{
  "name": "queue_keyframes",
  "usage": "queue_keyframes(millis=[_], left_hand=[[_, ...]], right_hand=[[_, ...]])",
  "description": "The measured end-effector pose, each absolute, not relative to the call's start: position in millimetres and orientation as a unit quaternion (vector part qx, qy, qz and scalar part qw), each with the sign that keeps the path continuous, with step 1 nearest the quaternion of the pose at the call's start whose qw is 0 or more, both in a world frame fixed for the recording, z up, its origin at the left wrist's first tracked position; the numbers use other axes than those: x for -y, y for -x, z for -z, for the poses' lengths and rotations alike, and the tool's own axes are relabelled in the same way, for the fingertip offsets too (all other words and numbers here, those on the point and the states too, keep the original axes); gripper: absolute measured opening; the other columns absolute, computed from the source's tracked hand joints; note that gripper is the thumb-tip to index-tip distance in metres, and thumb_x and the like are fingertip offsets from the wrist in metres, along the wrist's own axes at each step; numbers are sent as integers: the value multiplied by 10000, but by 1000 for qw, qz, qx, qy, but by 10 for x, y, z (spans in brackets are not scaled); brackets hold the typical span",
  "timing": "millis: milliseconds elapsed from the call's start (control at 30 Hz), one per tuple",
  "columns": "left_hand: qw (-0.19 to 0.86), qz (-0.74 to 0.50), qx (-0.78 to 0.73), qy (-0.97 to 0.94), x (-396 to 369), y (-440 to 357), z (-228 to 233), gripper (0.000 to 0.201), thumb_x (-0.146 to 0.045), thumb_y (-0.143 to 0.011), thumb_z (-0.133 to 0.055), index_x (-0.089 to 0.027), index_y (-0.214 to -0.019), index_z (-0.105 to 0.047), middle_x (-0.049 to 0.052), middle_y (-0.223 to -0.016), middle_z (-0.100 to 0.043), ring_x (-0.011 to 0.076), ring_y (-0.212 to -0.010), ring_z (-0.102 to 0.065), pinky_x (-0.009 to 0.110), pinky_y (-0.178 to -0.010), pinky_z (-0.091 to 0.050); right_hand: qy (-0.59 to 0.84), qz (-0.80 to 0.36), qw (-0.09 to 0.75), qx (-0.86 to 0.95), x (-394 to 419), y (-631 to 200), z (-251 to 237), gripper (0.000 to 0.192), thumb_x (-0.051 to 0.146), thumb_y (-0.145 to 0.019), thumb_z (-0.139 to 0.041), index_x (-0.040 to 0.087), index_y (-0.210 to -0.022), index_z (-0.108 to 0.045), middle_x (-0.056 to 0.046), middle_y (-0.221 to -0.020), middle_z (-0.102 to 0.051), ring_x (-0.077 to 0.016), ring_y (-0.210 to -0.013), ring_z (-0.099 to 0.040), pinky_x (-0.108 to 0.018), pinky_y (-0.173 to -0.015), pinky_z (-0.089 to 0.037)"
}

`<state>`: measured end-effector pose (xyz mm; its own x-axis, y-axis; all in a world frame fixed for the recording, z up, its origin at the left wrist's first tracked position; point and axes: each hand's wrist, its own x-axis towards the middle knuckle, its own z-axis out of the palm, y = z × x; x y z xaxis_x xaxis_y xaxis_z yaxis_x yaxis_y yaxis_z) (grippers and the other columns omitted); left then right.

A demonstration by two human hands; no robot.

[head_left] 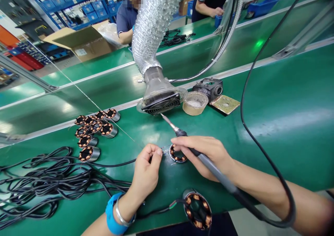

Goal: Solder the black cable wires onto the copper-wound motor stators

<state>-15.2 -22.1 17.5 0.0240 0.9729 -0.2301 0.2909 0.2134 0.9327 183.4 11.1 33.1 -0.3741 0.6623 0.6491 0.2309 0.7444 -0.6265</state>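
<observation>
The left hand pinches a thin black rubbery cable, seemingly to steady its end beside the round copper-wound metal ring between both hands, while the right hand grips a grey-handled soldering iron pen-fashion, probably for fine control.

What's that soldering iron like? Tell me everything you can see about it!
The soldering iron is long and slim, with a narrow metal tip, a dark collar and a grey handle. A black cable trails from its back end and loops upward. The right hand holds it slanted, like a pen, over the green table. Its tip points up and left in the picture, toward the fan; I can't tell whether they touch.
</observation>
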Motion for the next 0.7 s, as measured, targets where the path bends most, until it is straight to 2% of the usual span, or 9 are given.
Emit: queue_keyframes(millis=[100,267,400,700], left_hand=[[476,-344,-618,-523,222,129,-192,364,-479,-906,-470,-133,-796,-481,-16,-682,-441,77,-648,-373,201,-626,-316],[460,-330,-634,-527,224,111,-205,386,-497,-902,-454,-130,-785,-483,-22,-651,-416,74,-616,-344,202,-595,-290],[458,-326,-638,-525,230,122,-203,392,-505,-902,-446,-131,-791,-483,-27,-635,-390,73,-596,-309,204,-573,-268],[459,-329,-633,-530,221,113,-210,370,-477,-904,-454,-130,-780,-482,-24,-643,-411,70,-611,-350,194,-595,-294]], right_hand=[[291,-257,484,784,-82,-1985,-446,377,111,-890,-535,176,-1258,-582,-31,-864,-660,-95,-727,-598,-215,-662,-508],[294,-335,523,726,-103,-2086,-468,200,184,-867,-533,175,-1018,-664,-37,-777,-643,-110,-630,-548,-231,-540,-426],[282,-360,527,716,-123,-2063,-417,148,206,-866,-533,161,-949,-648,-38,-798,-663,-114,-651,-581,-217,-554,-446],[278,-351,521,727,-101,-2044,-396,199,119,-802,-528,154,-958,-646,-30,-786,-648,-106,-647,-568,-222,-583,-454]])
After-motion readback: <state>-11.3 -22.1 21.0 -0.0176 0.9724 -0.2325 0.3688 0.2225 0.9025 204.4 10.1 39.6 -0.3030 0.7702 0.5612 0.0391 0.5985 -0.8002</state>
